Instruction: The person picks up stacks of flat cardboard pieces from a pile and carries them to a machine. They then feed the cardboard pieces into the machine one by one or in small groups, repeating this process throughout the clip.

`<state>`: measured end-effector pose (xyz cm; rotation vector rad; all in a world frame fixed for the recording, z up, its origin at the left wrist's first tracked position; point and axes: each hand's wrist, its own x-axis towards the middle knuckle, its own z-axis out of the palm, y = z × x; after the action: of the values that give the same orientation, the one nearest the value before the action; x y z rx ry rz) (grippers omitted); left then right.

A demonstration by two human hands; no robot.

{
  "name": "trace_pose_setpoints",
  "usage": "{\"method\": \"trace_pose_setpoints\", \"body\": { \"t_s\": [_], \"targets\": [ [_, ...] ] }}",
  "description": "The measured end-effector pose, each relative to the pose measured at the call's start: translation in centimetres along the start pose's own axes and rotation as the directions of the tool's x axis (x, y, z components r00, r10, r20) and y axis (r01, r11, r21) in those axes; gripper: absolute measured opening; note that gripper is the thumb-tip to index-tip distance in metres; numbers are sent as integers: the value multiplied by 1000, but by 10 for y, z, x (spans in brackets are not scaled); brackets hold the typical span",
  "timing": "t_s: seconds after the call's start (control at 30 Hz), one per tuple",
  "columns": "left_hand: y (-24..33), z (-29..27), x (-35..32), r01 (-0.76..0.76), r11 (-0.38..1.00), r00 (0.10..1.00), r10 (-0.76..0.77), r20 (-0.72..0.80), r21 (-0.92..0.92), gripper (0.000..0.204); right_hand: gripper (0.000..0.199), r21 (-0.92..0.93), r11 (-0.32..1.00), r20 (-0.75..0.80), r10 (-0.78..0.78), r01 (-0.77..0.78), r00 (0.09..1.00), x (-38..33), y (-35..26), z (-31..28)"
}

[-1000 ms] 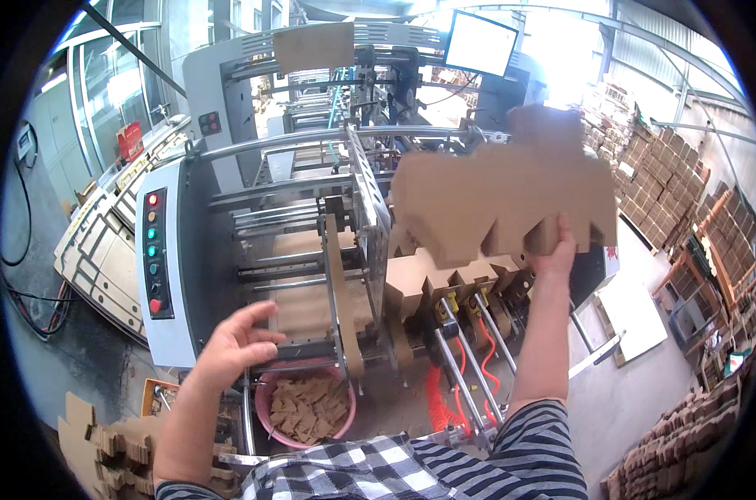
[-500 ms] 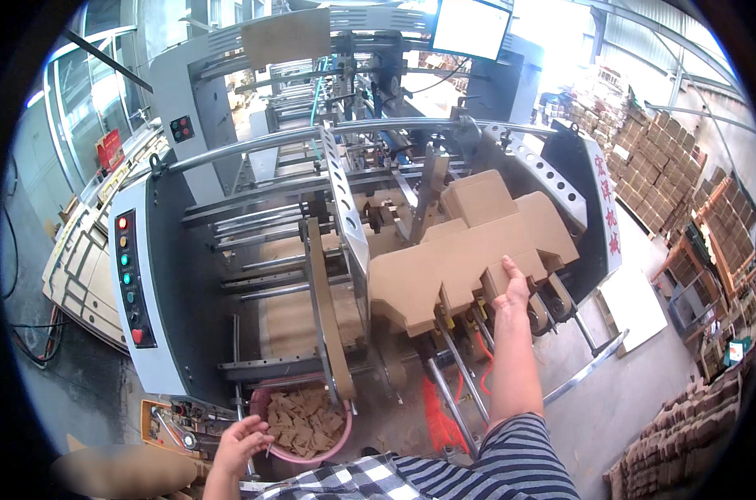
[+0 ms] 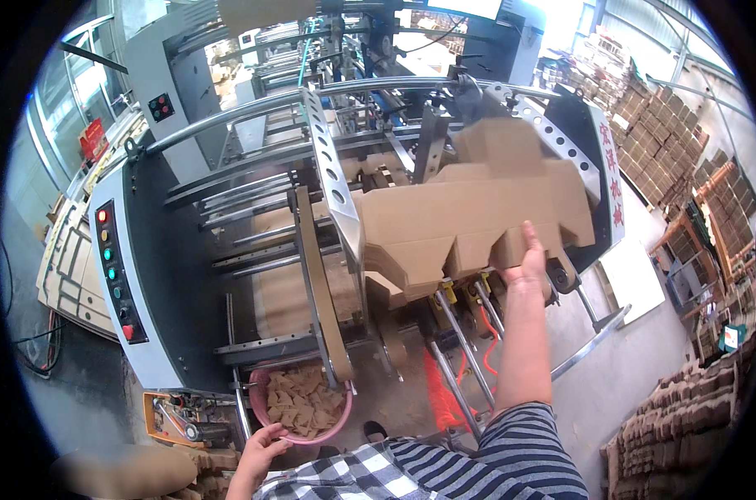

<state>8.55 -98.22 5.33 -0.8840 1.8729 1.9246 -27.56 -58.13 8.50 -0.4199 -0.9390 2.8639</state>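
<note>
A die-cut brown cardboard box blank (image 3: 470, 217) lies across the right side of the machine, its notched flaps toward me. The far flap is smeared by motion. My right hand (image 3: 524, 260) grips its near edge, thumb on top and the other fingers hidden beneath. Low at the left, my left hand (image 3: 264, 450) holds nothing, its fingers loosely bent and apart. It hangs by the rim of a pink tub (image 3: 347, 408) of cardboard scraps (image 3: 303, 402).
The machine's grey side panel (image 3: 115, 275) carries lit buttons. A belt arm (image 3: 318, 283) and metal rods (image 3: 457, 387) jut toward me. Stacked brown cardboard (image 3: 678, 425) stands at the lower right, a toolbox (image 3: 182, 421) at the lower left.
The cardboard blank has shifted up and to the right with my right hand, its far flap rising. My left hand has moved slightly right and down in the picture. The whole view has tilted somewhat.
</note>
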Motion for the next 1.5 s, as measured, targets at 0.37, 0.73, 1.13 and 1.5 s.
{"method": "trace_pose_setpoints", "body": {
  "t_s": [0.37,0.73,1.13,1.5],
  "targets": [
    [-20,-1,14,31,999,999,-30,35,-41,45,53,-500,739,-240,383,-452,892,29,31,10],
    [-35,0,20,40,998,999,-40,-10,-55,46,94,-566,522,-451,452,-638,770,-17,30,-1],
    [-26,15,30,17,984,996,-33,88,177,44,64,-604,726,-307,169,-329,936,28,96,0],
    [-22,15,38,-1,977,994,-22,108,214,45,94,-746,504,-468,68,-436,881,22,-19,-19]
  ]
}}
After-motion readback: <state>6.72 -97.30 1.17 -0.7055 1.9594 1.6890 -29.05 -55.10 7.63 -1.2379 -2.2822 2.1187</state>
